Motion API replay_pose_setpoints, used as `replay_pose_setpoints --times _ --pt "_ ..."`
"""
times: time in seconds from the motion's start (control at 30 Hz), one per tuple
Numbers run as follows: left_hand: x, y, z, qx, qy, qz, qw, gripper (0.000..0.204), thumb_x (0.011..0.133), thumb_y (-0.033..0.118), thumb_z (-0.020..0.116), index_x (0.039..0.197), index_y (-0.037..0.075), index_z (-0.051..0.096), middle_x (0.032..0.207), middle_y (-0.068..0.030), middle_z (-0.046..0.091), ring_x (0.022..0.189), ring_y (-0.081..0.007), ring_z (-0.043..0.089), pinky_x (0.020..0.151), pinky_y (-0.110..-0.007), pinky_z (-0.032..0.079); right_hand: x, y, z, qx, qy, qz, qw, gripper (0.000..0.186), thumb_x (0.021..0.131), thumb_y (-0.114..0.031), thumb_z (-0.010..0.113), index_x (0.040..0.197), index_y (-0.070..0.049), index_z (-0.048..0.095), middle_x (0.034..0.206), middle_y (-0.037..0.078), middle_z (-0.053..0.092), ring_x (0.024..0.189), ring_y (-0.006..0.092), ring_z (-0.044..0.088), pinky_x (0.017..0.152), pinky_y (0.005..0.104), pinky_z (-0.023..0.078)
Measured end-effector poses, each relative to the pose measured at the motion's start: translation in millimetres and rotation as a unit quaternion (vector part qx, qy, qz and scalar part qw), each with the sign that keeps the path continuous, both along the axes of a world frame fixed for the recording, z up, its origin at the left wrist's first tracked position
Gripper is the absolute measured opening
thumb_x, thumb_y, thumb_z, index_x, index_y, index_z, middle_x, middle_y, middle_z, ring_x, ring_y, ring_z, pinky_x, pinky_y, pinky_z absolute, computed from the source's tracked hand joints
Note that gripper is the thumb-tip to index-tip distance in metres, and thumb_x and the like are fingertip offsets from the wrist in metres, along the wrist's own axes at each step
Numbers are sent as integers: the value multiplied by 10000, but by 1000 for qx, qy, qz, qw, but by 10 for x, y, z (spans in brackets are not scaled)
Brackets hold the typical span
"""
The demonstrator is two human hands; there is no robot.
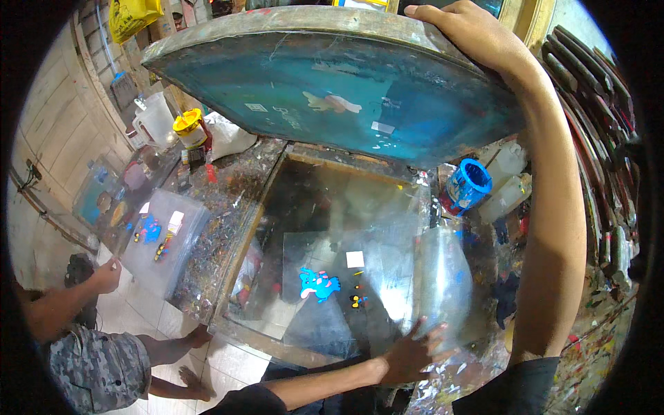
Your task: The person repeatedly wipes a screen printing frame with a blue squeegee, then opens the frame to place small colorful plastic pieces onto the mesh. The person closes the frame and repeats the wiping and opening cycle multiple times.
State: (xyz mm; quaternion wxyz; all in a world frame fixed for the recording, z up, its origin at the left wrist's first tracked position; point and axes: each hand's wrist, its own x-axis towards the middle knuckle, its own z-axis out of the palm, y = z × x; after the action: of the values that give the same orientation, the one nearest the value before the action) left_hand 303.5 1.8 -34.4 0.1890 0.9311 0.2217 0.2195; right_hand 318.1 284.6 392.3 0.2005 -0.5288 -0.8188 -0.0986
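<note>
1. Your right hand [477,31] is curled over the rim of the raised screen [332,76], upper right of the frame; some of its grip is hidden.
2. Your left hand [415,353], lower right of centre, is loosely spread and seems to hold nothing; you can't tell whether it touches anything.
3. The screen, across the top, looks heavy and stiff, its teal face probably delicate: grip the rim.
4. The clear sheet [332,259], lower centre, looks light, bendy and slippery: take its edges, off the blue print [319,285].
5. The screen's long axis runs left to right, underside tilted toward you; the sheet's longer side is unclear.
</note>
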Motion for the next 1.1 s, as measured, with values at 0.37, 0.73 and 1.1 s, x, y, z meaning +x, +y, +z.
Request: replay_pose_setpoints --times 0.37,0.73,1.1 --pt "-2545 -73 168 -55 247 310 916 679 997 565 564 1578 227 465 1716 -133 243 1580 -436 150 1220 -720 118 -45 281 67 18 -58 -18 998 625 1030 -566 474 1256 -36 717 1265 354 650 1212 487 628 1056 476 491" --pt "-2738 252 93 -51 245 239 938 728 971 636 575 1593 279 447 1719 -100 273 1592 -389 172 1257 -659 53 -102 32 106 12 -101 -3 995 464 1075 -454 412 1376 -219 675 1367 286 635 1245 438 628 1094 484 462" --pt "-2706 284 72 -61 257 246 933 762 949 605 615 1596 242 441 1718 -137 256 1589 -411 165 1253 -664 79 -117 43 105 -5 -42 17 999 419 1081 -337 424 1387 -212 681 1387 190 665 1255 346 646 1095 440 447"
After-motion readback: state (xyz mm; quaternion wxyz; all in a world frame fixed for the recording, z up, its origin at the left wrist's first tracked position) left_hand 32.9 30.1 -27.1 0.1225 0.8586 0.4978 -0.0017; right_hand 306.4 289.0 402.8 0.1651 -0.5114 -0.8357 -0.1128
